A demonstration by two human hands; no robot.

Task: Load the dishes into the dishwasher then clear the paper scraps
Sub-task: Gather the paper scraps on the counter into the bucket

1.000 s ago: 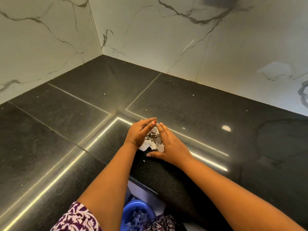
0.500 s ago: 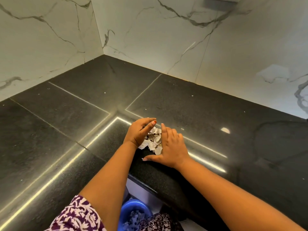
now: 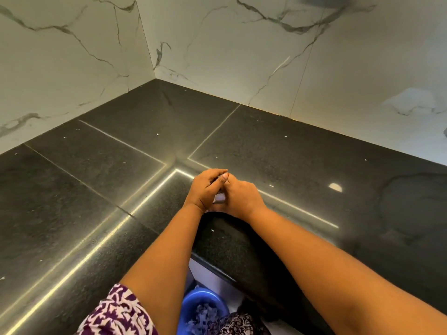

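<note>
Cupping the paper scraps between them, the left hand and right hand curl closed round these light, limp, easily spilled bits, best scooped from beneath their outer edges

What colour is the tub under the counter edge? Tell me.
Blue. The tub shows best in the head view, the only one.

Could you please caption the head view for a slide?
Left hand and right hand cup paper scraps on the black countertop, above a blue tub of scraps.
</note>
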